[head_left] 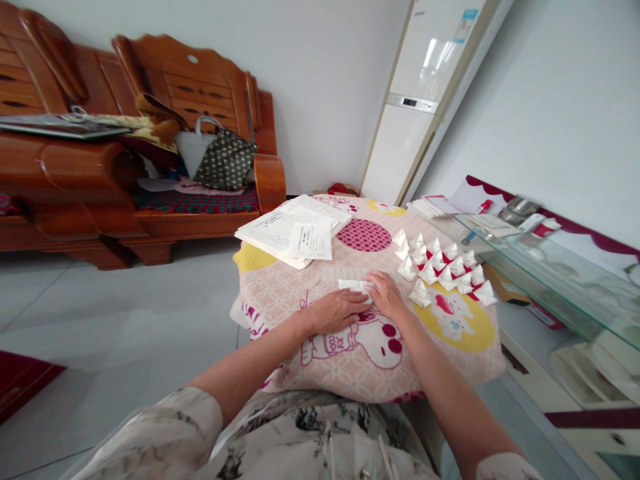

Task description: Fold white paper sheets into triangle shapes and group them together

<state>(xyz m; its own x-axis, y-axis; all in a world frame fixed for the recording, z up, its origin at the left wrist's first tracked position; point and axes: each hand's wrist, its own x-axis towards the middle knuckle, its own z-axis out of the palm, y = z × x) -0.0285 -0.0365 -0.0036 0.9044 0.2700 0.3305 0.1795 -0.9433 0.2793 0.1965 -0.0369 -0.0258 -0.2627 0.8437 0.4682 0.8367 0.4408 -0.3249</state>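
Observation:
Both my hands rest on a cartoon-print cloth (450, 360) that covers a small table. My left hand (334, 311) lies flat, its fingertips pressing the near edge of a small folded white paper strip (352, 285). My right hand (387, 294) lies beside it with fingers together, pressing down on the strip's right end. Just to the right sit several folded white-and-red paper pieces (440, 267) in rows. A stack of white printed sheets (293, 230) lies at the far left of the cloth.
A carved wooden sofa (150, 167) with a handbag (223, 157) stands at the back left. A tall white air conditioner (425, 100) is in the corner. A glass shelf (550, 273) with papers and small items runs along the right.

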